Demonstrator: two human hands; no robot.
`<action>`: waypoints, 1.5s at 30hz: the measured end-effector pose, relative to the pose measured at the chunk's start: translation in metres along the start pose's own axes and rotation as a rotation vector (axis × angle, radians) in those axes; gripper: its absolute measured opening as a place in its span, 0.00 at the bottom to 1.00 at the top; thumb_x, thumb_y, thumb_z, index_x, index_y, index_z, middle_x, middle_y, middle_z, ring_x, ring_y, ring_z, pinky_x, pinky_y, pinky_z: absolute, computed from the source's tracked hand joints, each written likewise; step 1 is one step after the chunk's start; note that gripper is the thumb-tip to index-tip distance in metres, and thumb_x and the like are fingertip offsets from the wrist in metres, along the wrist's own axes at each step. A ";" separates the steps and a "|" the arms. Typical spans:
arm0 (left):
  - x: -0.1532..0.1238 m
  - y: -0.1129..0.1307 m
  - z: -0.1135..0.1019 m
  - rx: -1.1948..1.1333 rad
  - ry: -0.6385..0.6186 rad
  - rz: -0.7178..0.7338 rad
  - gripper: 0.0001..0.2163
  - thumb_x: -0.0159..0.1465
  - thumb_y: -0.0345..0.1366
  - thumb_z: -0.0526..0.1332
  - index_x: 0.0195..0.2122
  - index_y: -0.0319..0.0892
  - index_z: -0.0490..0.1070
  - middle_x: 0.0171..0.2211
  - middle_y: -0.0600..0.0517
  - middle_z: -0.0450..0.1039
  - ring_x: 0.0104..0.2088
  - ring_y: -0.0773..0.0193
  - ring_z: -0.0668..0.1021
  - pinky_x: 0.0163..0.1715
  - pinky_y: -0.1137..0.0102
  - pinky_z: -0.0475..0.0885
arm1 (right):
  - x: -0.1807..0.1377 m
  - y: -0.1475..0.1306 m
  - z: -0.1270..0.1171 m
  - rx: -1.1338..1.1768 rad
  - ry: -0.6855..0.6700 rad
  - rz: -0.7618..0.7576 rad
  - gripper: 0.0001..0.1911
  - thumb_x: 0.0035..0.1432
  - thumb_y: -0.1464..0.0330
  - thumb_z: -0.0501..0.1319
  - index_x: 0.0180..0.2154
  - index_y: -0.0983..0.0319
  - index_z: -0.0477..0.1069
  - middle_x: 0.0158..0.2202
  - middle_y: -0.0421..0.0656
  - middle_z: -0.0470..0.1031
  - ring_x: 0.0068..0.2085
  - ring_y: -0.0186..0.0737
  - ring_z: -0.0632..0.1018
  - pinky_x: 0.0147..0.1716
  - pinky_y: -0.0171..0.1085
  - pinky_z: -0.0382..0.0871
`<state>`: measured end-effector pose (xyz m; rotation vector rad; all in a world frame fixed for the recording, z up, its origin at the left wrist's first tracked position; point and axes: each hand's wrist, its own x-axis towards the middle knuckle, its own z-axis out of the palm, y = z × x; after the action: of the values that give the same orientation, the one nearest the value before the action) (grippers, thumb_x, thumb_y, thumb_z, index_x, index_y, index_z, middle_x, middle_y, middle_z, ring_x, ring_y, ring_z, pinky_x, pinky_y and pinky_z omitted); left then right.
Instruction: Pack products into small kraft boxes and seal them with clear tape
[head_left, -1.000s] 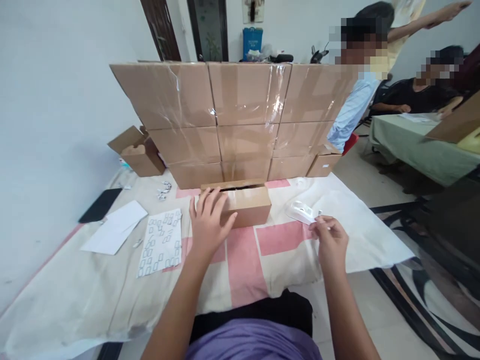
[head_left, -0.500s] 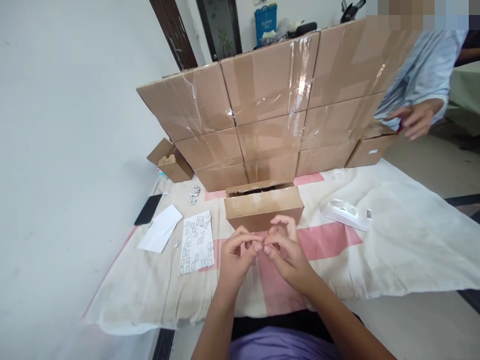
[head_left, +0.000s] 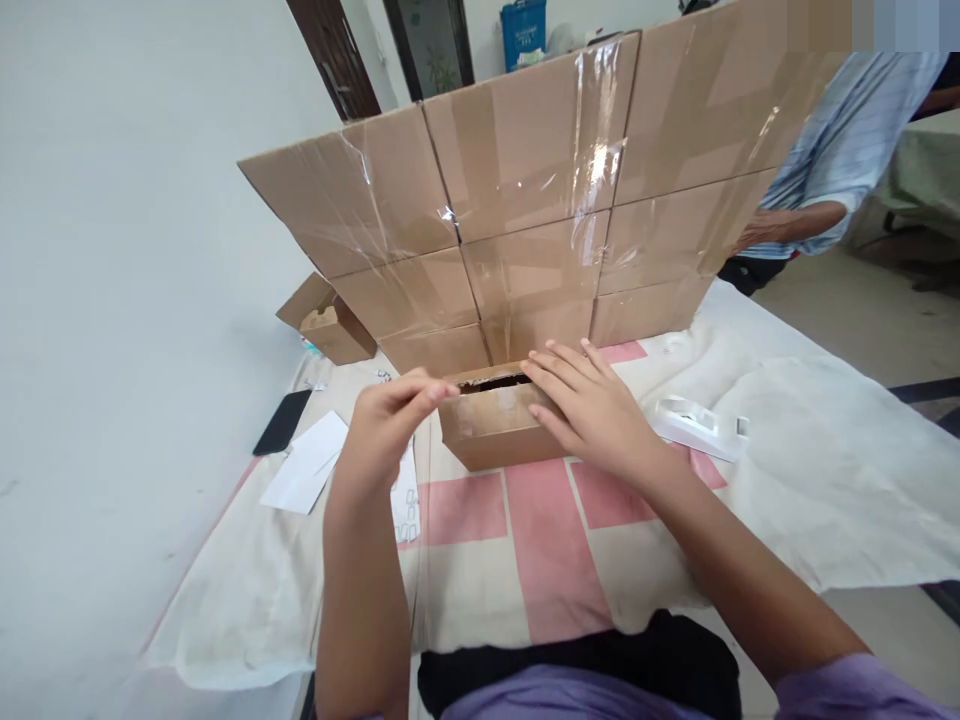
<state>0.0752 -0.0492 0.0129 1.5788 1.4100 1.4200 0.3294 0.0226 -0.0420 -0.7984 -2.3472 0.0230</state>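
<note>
The box point(head_left: 502, 450) rests on cloth point(head_left: 465, 590), stack point(head_left: 540, 150) behind it. My left hand point(head_left: 377, 428) pinches near its left end (on what, I cannot tell); my right hand point(head_left: 592, 415) spreads over its right. Probably light, stiff; best held by both ends.

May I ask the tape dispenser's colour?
The tape dispenser is white, clearest in the head view.

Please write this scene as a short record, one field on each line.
Left hand: pinched, near small carton, left end; held item unclear
Right hand: open, over small carton's right end
Small carton: on cloth, gap along top
Behind: stacked, taped cartons
Left side: black slab, white papers
Right side: white plastic object, co-worker's striped sleeve
</note>
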 end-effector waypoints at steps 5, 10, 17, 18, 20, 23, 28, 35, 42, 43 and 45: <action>0.048 -0.023 -0.009 -0.032 -0.334 -0.154 0.10 0.60 0.46 0.71 0.31 0.45 0.83 0.34 0.50 0.76 0.37 0.61 0.76 0.43 0.64 0.69 | 0.015 0.009 0.017 -0.121 -0.151 0.106 0.30 0.72 0.62 0.51 0.68 0.71 0.59 0.62 0.60 0.73 0.66 0.58 0.71 0.66 0.58 0.61; 0.056 -0.048 0.000 -0.001 -0.351 -0.201 0.09 0.58 0.44 0.72 0.34 0.46 0.84 0.37 0.50 0.76 0.39 0.62 0.76 0.43 0.66 0.70 | 0.010 0.007 0.019 -0.113 -0.122 0.109 0.30 0.72 0.62 0.52 0.68 0.70 0.59 0.63 0.58 0.72 0.65 0.58 0.71 0.65 0.58 0.62; 0.055 -0.047 0.000 -0.070 -0.346 -0.182 0.08 0.57 0.43 0.74 0.32 0.45 0.83 0.36 0.50 0.75 0.39 0.62 0.76 0.42 0.65 0.71 | 0.009 0.009 0.018 -0.057 -0.099 0.148 0.30 0.71 0.59 0.53 0.69 0.63 0.59 0.63 0.53 0.72 0.64 0.59 0.71 0.62 0.60 0.66; 0.054 -0.044 -0.001 -0.096 -0.347 -0.154 0.08 0.57 0.43 0.74 0.31 0.45 0.83 0.38 0.50 0.75 0.40 0.61 0.77 0.42 0.65 0.71 | 0.009 0.009 0.017 -0.052 -0.094 0.146 0.29 0.71 0.59 0.53 0.69 0.62 0.59 0.63 0.52 0.72 0.64 0.59 0.72 0.61 0.60 0.66; 0.051 -0.039 -0.003 -0.091 -0.373 -0.119 0.07 0.57 0.43 0.74 0.31 0.46 0.84 0.42 0.49 0.76 0.43 0.59 0.78 0.43 0.64 0.72 | 0.008 0.009 0.017 -0.046 -0.087 0.143 0.29 0.71 0.58 0.53 0.68 0.61 0.60 0.62 0.51 0.73 0.63 0.59 0.72 0.60 0.60 0.67; 0.047 -0.033 -0.002 0.026 -0.408 -0.139 0.07 0.59 0.43 0.73 0.34 0.46 0.85 0.43 0.47 0.80 0.45 0.56 0.79 0.43 0.63 0.72 | 0.007 0.009 0.016 -0.038 -0.089 0.149 0.28 0.70 0.58 0.53 0.67 0.61 0.61 0.61 0.52 0.73 0.63 0.59 0.72 0.60 0.59 0.67; 0.049 -0.037 0.003 0.185 -0.386 -0.168 0.09 0.59 0.43 0.72 0.37 0.45 0.85 0.37 0.49 0.83 0.41 0.58 0.80 0.38 0.66 0.72 | 0.008 0.009 0.014 -0.025 -0.117 0.179 0.29 0.69 0.59 0.55 0.66 0.64 0.63 0.62 0.53 0.73 0.64 0.58 0.71 0.61 0.58 0.66; 0.051 -0.044 0.007 0.216 -0.381 -0.136 0.09 0.59 0.42 0.71 0.38 0.45 0.83 0.41 0.49 0.82 0.44 0.56 0.80 0.43 0.65 0.74 | 0.006 0.010 0.011 0.003 -0.129 0.190 0.29 0.68 0.57 0.56 0.64 0.64 0.65 0.62 0.54 0.72 0.65 0.58 0.70 0.63 0.57 0.65; 0.049 -0.043 0.010 0.605 -0.315 -0.090 0.19 0.57 0.45 0.71 0.50 0.54 0.78 0.63 0.52 0.66 0.66 0.46 0.64 0.66 0.46 0.58 | 0.003 0.011 0.013 0.047 -0.124 0.199 0.29 0.68 0.56 0.57 0.64 0.63 0.65 0.63 0.53 0.71 0.66 0.58 0.69 0.64 0.58 0.64; 0.049 -0.044 0.009 0.617 -0.307 -0.110 0.23 0.57 0.47 0.71 0.54 0.56 0.75 0.67 0.52 0.61 0.68 0.45 0.61 0.67 0.45 0.56 | 0.003 0.011 0.013 0.048 -0.124 0.201 0.29 0.68 0.56 0.57 0.64 0.63 0.65 0.63 0.53 0.71 0.66 0.57 0.69 0.65 0.58 0.63; 0.049 -0.049 0.007 0.591 -0.326 -0.149 0.29 0.57 0.48 0.70 0.61 0.57 0.70 0.69 0.53 0.57 0.70 0.46 0.58 0.68 0.47 0.55 | 0.003 0.011 0.013 0.049 -0.125 0.200 0.29 0.68 0.57 0.57 0.64 0.64 0.65 0.64 0.54 0.71 0.66 0.57 0.69 0.65 0.58 0.63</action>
<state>0.0600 0.0119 -0.0179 1.8978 1.7875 0.6396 0.3260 0.0355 -0.0530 -1.0309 -2.3631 0.2204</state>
